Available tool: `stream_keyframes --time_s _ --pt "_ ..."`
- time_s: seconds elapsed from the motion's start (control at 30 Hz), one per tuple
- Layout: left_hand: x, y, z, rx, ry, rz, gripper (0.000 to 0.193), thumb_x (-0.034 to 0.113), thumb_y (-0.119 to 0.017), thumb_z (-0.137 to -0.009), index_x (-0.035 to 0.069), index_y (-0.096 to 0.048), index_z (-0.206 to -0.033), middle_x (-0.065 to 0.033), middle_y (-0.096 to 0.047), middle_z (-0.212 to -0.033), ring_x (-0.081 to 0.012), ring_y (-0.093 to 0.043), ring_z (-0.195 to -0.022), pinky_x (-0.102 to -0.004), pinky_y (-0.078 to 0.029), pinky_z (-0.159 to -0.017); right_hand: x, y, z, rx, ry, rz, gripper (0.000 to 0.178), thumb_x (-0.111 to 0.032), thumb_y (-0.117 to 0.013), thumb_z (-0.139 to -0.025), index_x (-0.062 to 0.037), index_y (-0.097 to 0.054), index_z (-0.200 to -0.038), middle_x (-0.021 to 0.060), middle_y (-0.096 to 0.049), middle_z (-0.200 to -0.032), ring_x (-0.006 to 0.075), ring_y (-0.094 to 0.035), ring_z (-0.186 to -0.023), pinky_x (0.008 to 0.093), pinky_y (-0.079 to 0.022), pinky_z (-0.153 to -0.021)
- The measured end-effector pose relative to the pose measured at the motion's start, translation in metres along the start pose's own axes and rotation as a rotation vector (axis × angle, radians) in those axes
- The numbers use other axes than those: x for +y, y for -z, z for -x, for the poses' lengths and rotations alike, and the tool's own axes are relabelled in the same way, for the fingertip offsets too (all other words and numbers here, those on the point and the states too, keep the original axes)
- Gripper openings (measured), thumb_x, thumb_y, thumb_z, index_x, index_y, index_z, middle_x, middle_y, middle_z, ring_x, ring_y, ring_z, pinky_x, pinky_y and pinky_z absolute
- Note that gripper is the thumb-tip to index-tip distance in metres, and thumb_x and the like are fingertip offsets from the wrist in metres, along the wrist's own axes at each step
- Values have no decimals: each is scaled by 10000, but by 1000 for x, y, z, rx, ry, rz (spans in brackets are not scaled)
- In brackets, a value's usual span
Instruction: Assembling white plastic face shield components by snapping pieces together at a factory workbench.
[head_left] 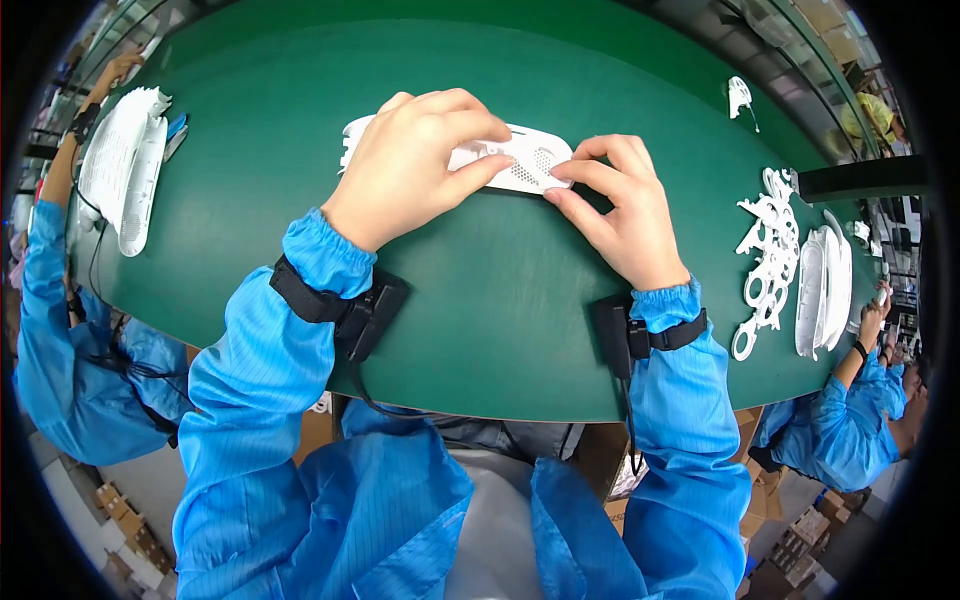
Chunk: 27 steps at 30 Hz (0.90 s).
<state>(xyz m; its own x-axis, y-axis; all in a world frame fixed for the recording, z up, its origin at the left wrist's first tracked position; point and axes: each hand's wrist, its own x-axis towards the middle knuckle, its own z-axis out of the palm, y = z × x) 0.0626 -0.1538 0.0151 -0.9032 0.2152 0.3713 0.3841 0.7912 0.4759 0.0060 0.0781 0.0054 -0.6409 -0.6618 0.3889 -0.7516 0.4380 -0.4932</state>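
Note:
A long white plastic panel (525,178) with rounded ends and patches of small holes lies crosswise on the green table, in front of me. My left hand (425,150) arches over its left and middle part, hiding much of it. The left thumb and fingertips are bent down onto the panel's inner face, close together; any small part between them is hidden. My right hand (618,195) pinches the panel's right end between thumb and fingers.
The green table (480,330) carries a stack of white shells (130,170) at left. Right of me are a pile of white ring-shaped parts (768,265), more white shells (825,290) and a small white piece (739,97) farther back. A dark bar (865,180) juts in. Co-workers sit on both sides.

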Motion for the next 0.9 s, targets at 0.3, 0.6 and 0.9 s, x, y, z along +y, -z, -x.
stream_keyframes --time_s 0.3,0.6,0.9 --pt "-4 6 -3 36 -38 183 383 75 -669 -723 -30 -606 -1086 -162 -653 -1016 -291 -646 -922 -360 -515 -831 -2 -2 1 138 81 -15 136 -119 -768 -745 -52 -681 -824 36 -625 -862 233 -572 -848 352 -475 -738" --pt "0 -2 -3 47 75 133 154 85 -685 -783 31 -696 -926 -102 -663 -919 -268 -637 -847 -346 -496 -725 -6 1 -1 175 213 208 154 -145 -773 -728 -76 -683 -833 12 -655 -865 214 -581 -860 345 -459 -742" --pt "-2 -2 -2 56 39 29 131 94 -699 -807 56 -729 -928 -70 -669 -875 -236 -634 -771 -331 -486 -696 -17 -9 1 206 143 267 147 -143 -754 -746 -82 -668 -848 5 -678 -869 201 -596 -842 355 -439 -788"
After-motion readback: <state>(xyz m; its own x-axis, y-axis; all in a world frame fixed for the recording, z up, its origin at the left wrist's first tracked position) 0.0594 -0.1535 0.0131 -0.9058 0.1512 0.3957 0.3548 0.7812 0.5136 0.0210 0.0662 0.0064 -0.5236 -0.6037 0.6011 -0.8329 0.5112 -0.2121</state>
